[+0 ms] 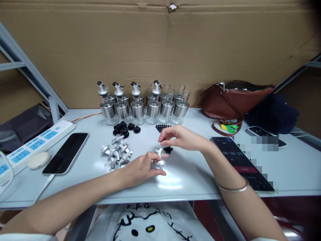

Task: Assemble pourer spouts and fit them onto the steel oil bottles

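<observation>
My left hand [141,168] is closed round a small white and silver pourer spout [159,157], held just above the table. My right hand [181,138] pinches the top of that same spout, right over a small heap of tiny black parts [168,150]. To the left of my left hand lies a pile of several more silver spouts [116,154]. Black rubber stoppers [124,129] lie behind that pile. A row of glass and steel oil bottles [143,106] stands at the back, some with spouts fitted.
A white table [190,174] carries a black phone [67,152], a white power strip [32,142] and a white earbud case [38,159] on the left. On the right lie a phone showing a timer [240,162], another phone [264,134] and a brown bag [232,100]. Cardboard stands behind.
</observation>
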### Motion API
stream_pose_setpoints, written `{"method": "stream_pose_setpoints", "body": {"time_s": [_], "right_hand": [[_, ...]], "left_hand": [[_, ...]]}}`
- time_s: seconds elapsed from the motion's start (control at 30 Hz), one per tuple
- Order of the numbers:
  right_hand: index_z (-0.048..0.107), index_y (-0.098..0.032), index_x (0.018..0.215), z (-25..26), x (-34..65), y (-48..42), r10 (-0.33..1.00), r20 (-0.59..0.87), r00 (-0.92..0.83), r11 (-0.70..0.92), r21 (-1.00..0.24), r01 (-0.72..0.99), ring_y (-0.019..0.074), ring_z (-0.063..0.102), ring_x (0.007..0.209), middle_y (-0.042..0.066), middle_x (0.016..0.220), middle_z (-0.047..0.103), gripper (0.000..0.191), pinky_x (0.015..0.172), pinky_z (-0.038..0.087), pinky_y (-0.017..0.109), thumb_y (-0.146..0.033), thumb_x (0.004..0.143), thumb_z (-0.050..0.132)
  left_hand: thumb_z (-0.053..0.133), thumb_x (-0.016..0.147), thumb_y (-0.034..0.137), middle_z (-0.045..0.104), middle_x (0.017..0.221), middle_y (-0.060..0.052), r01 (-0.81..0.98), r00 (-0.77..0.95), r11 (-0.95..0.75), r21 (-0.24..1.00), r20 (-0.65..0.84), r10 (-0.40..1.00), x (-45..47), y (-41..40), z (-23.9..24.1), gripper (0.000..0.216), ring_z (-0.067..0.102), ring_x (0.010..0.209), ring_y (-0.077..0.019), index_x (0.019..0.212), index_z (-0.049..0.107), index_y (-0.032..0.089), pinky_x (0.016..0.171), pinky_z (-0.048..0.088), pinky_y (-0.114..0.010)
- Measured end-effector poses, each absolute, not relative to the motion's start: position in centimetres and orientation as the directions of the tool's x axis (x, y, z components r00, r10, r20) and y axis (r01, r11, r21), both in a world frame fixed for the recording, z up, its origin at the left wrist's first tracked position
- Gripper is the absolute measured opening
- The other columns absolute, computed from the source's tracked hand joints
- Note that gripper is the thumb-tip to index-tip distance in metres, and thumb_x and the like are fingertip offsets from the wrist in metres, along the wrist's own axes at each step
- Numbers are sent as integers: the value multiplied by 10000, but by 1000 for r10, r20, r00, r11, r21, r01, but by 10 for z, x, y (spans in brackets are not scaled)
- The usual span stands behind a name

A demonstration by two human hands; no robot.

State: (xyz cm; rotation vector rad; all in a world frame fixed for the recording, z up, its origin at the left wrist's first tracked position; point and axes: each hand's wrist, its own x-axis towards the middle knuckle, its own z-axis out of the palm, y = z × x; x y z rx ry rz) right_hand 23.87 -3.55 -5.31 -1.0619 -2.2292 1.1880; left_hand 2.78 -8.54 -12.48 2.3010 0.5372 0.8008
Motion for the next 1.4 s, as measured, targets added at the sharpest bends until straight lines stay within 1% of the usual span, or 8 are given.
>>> {"method": "stream_pose_setpoints", "body": {"time_s": [0.2,0.33,0.43,0.67,0.9,1.1,1.3,1.4], "right_hand": [[671,-141,831,-48,243,-42,737,-29,-676,147,-968,202,94,596,612,-5,685,669,183,586,477,225,-295,744,719],[610,-142,732,-52,240,-44,724,-26,-689,29,-997,68,73,567,531,-25,608,647,241,532,464,211,-313,696,777],[629,-131,726,-55,236,-44,709,-21,-705,12,-999,41,66,568,531,-21,609,655,249,532,466,205,-312,679,794],[651,-133,694,-56,231,-45,681,-19,-732,-9,-1000,19,68,589,544,-17,604,673,188,547,472,196,-255,677,793],[645,-129,675,-58,230,-46,682,-21,-731,-29,-1000,1,59,596,528,-26,579,673,164,534,475,177,-202,673,792],[633,-128,665,-61,227,-46,664,-43,-746,-114,-992,-45,56,606,522,-29,579,679,199,522,485,164,-195,638,819],[687,-110,798,-63,231,-45,575,6,-818,-152,-982,-114,71,643,569,23,695,728,176,609,529,207,-248,728,771],[697,-117,879,-64,234,-43,531,16,-848,-151,-982,-114,69,648,597,30,754,734,156,655,532,215,-243,790,720]], "left_hand": [[402,975,305,573,1235,-153,147,732,-718,680,413,541,29,-85,-125,239,647,1024,-175,1161,272,232,896,529,-402],[345,990,299,581,1066,-88,180,761,-798,575,433,483,28,-83,-125,239,633,857,-151,1203,261,232,783,539,-348],[327,990,282,555,1020,-73,187,767,-852,488,469,437,28,-84,-125,222,586,715,-118,1189,246,232,700,525,-310],[335,978,339,558,978,-74,226,769,-886,405,485,418,28,-86,-122,239,553,626,-114,1164,244,220,621,504,-276],[344,964,276,547,984,-62,223,765,-866,448,470,440,28,-85,-120,165,551,647,-106,1106,271,233,655,505,-286],[355,941,232,528,996,-73,125,746,-885,448,546,382,29,-84,-120,207,528,632,-98,1099,223,241,651,512,-293],[406,914,185,544,988,-82,39,694,-912,408,646,319,33,-84,-117,243,592,916,-179,1092,252,244,712,531,-297],[428,893,172,559,980,-75,16,676,-912,410,668,312,33,-84,-116,268,606,944,-184,1100,273,243,723,543,-300]]}}
